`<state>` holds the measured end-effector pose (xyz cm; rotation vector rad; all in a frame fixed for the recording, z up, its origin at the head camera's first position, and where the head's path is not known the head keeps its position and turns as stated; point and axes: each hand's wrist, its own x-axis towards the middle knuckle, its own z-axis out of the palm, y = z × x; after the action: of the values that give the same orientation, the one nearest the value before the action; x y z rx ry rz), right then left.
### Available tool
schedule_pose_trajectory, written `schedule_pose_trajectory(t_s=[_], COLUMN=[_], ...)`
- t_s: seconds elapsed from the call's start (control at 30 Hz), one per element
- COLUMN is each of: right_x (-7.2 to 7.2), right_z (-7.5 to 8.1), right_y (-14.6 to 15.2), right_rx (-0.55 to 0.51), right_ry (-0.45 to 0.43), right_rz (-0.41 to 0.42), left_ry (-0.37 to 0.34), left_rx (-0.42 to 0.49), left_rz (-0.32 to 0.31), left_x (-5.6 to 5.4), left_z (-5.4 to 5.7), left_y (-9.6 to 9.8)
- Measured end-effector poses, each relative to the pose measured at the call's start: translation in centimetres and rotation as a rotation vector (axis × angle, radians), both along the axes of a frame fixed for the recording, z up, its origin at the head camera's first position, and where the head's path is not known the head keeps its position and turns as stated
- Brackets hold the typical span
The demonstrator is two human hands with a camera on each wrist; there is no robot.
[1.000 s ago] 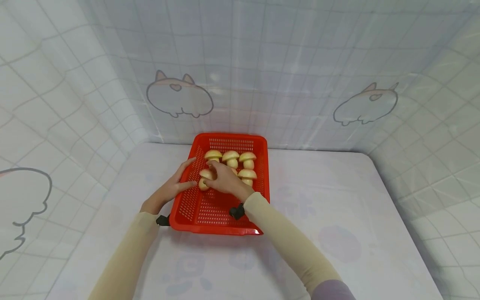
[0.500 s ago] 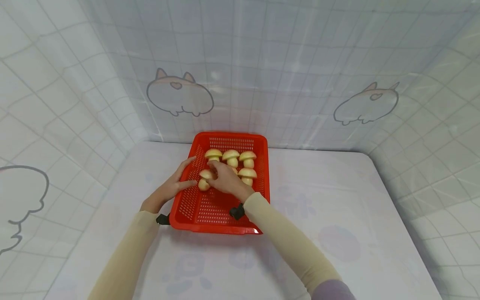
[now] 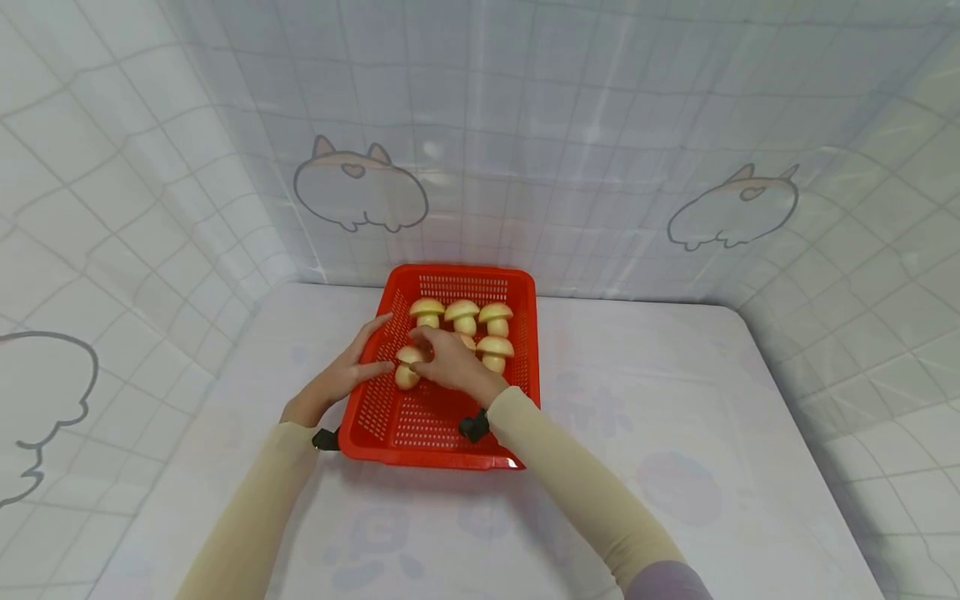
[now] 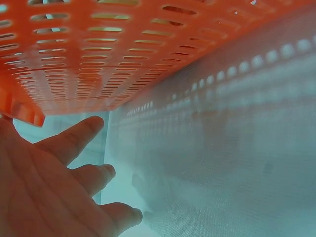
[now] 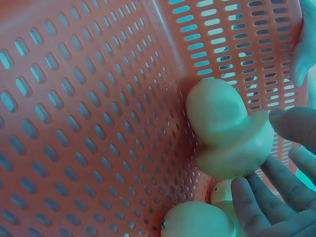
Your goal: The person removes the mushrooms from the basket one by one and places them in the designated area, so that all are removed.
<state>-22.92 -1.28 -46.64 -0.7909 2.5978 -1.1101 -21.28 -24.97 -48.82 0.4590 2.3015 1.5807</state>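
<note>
A red perforated basket (image 3: pixel 431 457) holds several pale yellow, pink-tinged mushrooms with domed caps and stubby stems. My right hand (image 3: pixel 453 362) reaches in and pinches the front-left mushroom (image 3: pixel 407 377) by its cap. In the right wrist view, the thumb (image 5: pixel 291 126) presses one side of that cap and fingertips meet the other, the stem end facing the basket wall. My left hand (image 3: pixel 341 375) lies over the basket's left rim, thumb and index finger reaching across it. Its other fingers (image 4: pixel 94 177) extend straight and spread outside the wall in the left wrist view.
Three mushrooms (image 3: pixel 462 317) form a back row in the basket. Another mushroom (image 3: pixel 495 350) stands at the right, and one beside it is partly hidden by my right hand. The basket sits on a white-covered table (image 3: pixel 637 400), near a grid-patterned back wall (image 3: pixel 562 208).
The mushroom in my right hand has shifted slightly toward the front of the basket and straightened, with the fingers moving along. My left hand and the basket stay in place.
</note>
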Motion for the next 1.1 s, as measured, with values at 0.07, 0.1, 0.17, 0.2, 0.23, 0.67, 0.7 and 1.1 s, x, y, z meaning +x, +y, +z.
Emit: schedule_pose_trajectory(t_s=[0.07, 0.1, 0.17, 0.2, 0.23, 0.67, 0.7, 1.1], right_x=[0.04, 0.08, 0.14, 0.17, 0.20, 0.21, 0.22, 0.21], right_z=[-0.04, -0.04, 0.01, 0.03, 0.08, -0.38, -0.41, -0.78], right_y=[-0.02, -0.03, 0.02, 0.05, 0.07, -0.16, -0.19, -0.51], right_rx=[-0.007, -0.006, 0.007, 0.014, 0.024, 0.108, 0.109, 0.130], right_ry=[-0.003, -0.004, -0.009, -0.014, -0.020, -0.062, -0.063, -0.043], right_rz=[0.009, 0.012, 0.015, 0.014, 0.012, 0.034, 0.038, 0.059], left_ry=[-0.003, -0.006, -0.014, -0.017, -0.021, 0.041, 0.040, 0.030], left_rx=[0.002, 0.003, 0.000, -0.003, -0.010, -0.150, -0.149, -0.116], left_rz=[0.002, 0.001, 0.003, 0.003, 0.002, -0.013, -0.014, -0.014], left_x=[0.02, 0.05, 0.06, 0.07, 0.09, 0.22, 0.20, 0.22], left_z=[-0.04, -0.05, -0.03, -0.03, 0.00, 0.67, 0.64, 0.39], left_y=[-0.01, -0.02, 0.03, 0.03, 0.02, -0.56, -0.56, -0.38])
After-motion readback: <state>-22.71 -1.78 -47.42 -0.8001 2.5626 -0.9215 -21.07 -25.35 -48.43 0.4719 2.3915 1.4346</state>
